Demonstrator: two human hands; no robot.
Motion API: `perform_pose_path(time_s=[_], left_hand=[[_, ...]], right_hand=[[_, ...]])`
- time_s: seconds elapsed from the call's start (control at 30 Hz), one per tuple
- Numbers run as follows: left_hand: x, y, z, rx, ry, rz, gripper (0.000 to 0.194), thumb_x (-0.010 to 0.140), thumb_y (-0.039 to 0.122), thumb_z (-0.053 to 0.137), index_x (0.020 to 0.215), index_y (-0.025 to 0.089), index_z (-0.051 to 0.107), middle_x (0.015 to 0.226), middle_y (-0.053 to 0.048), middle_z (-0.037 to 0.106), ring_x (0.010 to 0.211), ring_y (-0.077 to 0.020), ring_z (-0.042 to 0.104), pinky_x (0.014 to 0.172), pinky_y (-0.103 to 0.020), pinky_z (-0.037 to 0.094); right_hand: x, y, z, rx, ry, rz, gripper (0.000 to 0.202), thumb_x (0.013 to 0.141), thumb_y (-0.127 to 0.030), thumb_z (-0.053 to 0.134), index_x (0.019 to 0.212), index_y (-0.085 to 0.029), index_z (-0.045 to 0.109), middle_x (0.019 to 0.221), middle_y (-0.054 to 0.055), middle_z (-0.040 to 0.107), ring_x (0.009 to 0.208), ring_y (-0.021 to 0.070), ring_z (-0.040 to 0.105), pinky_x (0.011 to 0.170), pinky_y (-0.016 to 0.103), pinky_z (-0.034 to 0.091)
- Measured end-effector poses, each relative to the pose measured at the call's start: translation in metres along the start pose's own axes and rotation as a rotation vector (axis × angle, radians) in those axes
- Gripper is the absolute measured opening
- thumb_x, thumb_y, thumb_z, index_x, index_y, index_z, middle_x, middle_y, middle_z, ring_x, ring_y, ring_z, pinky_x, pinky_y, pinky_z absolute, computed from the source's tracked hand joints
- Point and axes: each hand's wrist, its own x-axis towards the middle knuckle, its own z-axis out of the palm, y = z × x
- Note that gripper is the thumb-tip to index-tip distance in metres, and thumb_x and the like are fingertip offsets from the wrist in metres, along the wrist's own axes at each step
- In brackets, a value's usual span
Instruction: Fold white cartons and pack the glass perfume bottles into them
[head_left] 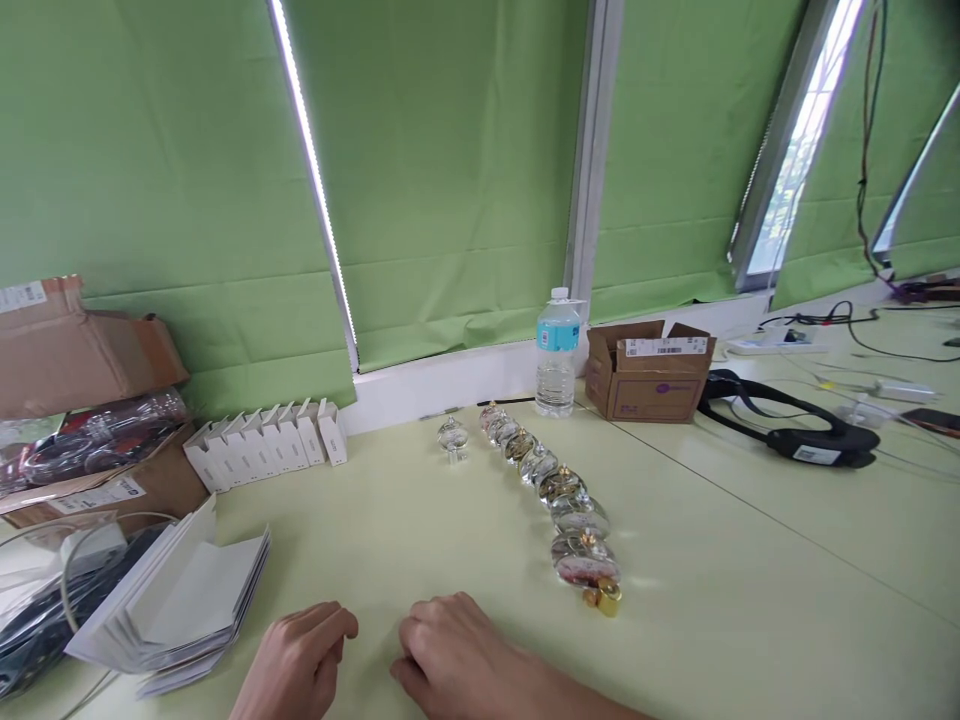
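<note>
My left hand (298, 655) rests low on the pale green table, fingers loosely curled, with nothing visible in it. Beside it, a small gap apart, my right hand (456, 645) lies on the tabletop with its fingers folded under; their undersides are hidden. Ahead and to the right runs a row of several rounded, clear glass bottle-like pieces (581, 515) with gold-coloured tops. At the row's near end sits a gold cap-like piece (609, 597). A single similar glass piece (452, 437) stands apart, farther back. Neither hand touches the glass.
White folded cards (187, 600) lie left of my left hand. Behind them stand small white boxes (266, 442) in a row and stacked cardboard boxes (90, 350). A water bottle (556, 355), an open carton (649, 375) and a black headset-like device (795, 425) are at the back right.
</note>
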Motion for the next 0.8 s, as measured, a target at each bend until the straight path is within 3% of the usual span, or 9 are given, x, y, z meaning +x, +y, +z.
perform_pose_path(time_s=[0.27, 0.53, 0.8], left_hand=[[-0.002, -0.0031, 0.0003, -0.001, -0.038, -0.055, 0.034, 0.065, 0.001, 0.033, 0.071, 0.023, 0.058, 0.053, 0.004, 0.056, 0.044, -0.011, 0.054, 0.045, -0.017, 0.04], [-0.0031, -0.0029, 0.0005, 0.0, -0.216, -0.238, 0.038, 0.073, 0.002, 0.033, 0.077, 0.024, 0.064, 0.064, 0.003, 0.065, 0.055, -0.0121, 0.061, 0.051, -0.018, 0.043], [-0.0064, -0.0083, 0.0006, -0.031, -0.24, -0.305, 0.037, 0.077, 0.005, 0.034, 0.084, 0.024, 0.065, 0.07, 0.001, 0.066, 0.063, -0.0136, 0.062, 0.059, -0.021, 0.044]], right_hand=[[-0.0015, -0.0008, -0.0021, 0.0, 0.014, 0.011, 0.025, 0.087, -0.031, 0.047, 0.079, -0.018, 0.066, 0.079, 0.006, 0.071, 0.07, 0.0192, 0.064, 0.062, 0.028, 0.039], [-0.0028, 0.0001, -0.001, -0.005, 0.024, -0.006, 0.03, 0.09, -0.033, 0.041, 0.079, -0.019, 0.065, 0.078, 0.004, 0.07, 0.069, 0.0188, 0.063, 0.059, 0.029, 0.034], [-0.0039, 0.0012, 0.004, -0.018, 0.041, 0.003, 0.031, 0.091, -0.035, 0.041, 0.076, -0.019, 0.063, 0.078, 0.004, 0.07, 0.066, 0.0179, 0.062, 0.056, 0.029, 0.028]])
